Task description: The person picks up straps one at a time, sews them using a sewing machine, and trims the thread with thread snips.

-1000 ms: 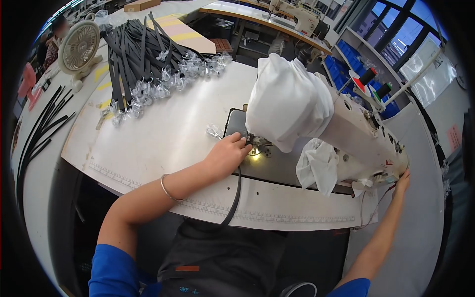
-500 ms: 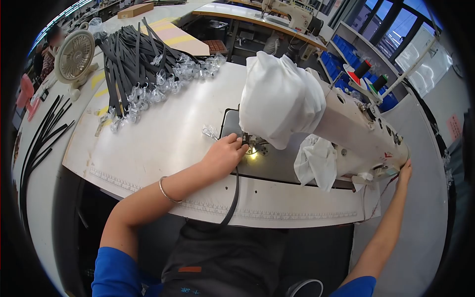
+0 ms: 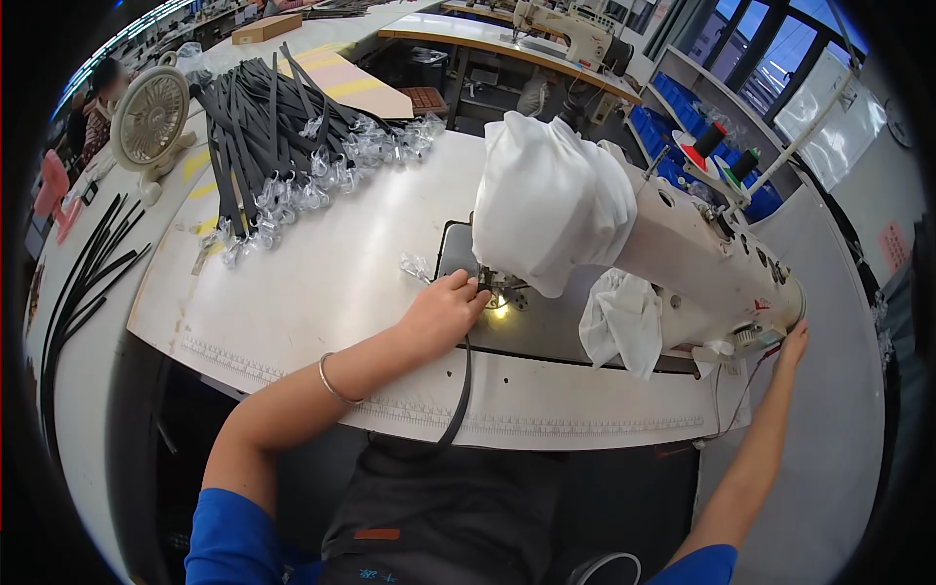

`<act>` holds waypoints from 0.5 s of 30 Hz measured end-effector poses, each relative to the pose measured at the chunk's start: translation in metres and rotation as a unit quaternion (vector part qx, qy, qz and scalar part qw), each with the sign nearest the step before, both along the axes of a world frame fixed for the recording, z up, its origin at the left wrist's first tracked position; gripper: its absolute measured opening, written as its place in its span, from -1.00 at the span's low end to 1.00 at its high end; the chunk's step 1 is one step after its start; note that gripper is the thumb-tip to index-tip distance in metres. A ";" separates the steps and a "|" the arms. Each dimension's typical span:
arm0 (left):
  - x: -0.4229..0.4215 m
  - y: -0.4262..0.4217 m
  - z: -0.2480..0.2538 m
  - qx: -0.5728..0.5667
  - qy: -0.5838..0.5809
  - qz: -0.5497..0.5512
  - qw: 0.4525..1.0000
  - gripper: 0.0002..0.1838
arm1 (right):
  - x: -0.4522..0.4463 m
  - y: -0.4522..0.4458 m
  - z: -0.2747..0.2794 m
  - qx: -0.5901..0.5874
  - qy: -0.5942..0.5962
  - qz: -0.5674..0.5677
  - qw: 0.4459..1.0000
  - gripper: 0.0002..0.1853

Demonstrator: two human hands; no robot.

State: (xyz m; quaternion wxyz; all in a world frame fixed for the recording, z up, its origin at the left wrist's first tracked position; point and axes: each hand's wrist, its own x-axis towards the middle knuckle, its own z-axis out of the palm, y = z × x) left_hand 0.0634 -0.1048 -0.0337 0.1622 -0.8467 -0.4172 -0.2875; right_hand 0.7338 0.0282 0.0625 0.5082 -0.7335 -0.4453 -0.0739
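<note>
Black strap (image 3: pixel 462 390): runs from beneath the left hand (image 3: pixel 444 310) toward the front edge of the bench (image 3: pixel 322 283), crosses that edge near its middle and drops against a dark apron (image 3: pixel 429 507). Left grip: fingertips drawn together on the strap, just beside the lit needle area of the sewing machine (image 3: pixel 702 244). Right hand (image 3: pixel 795 343): laid against the machine's end, near the bench's right edge, with fingers partly hidden and closure impossible to make out. Just beyond the left hand, a clear-wrapped fitting (image 3: pixel 416 266). Over the machine's head, a white cloth cover (image 3: pixel 556 205); below its arm, a crumpled white cloth (image 3: pixel 622 322). Toward the bench's far left corner, a bundle of black straps (image 3: pixel 258 127) with clear-wrapped ends (image 3: pixel 341 175). Along the front edge, a printed ruler scale (image 3: pixel 585 425). Past the left edge, a fan (image 3: pixel 151 117) and loose black strips (image 3: pixel 83 283).
</note>
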 end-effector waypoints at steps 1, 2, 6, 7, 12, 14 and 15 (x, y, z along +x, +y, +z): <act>0.000 0.001 0.000 -0.007 -0.011 0.000 1.000 -0.73 | 0.001 0.001 0.003 -0.012 0.052 0.019 0.998 -0.42; 0.000 0.002 0.000 -0.014 -0.022 0.000 1.000 -0.72 | -0.002 0.002 0.007 -0.023 0.103 0.038 0.994 -0.42; 0.001 0.002 0.002 -0.029 -0.015 0.008 0.999 -0.74 | -0.036 -0.013 -0.014 0.071 0.205 0.142 0.966 -0.41; 0.001 0.002 0.002 -0.053 -0.009 0.016 0.998 -0.72 | -0.044 -0.015 -0.021 0.080 0.225 0.119 0.964 -0.42; 0.000 0.000 0.002 -0.068 0.000 0.026 0.997 -0.70 | -0.059 -0.024 -0.042 0.135 0.233 0.115 0.956 -0.44; -0.001 -0.002 0.001 -0.053 -0.020 0.026 0.998 -0.68 | -0.056 -0.023 -0.041 0.159 0.198 0.108 0.961 -0.46; -0.001 -0.003 0.002 -0.049 -0.022 0.030 0.998 -0.68 | -0.055 -0.019 -0.042 0.162 0.196 0.114 0.960 -0.46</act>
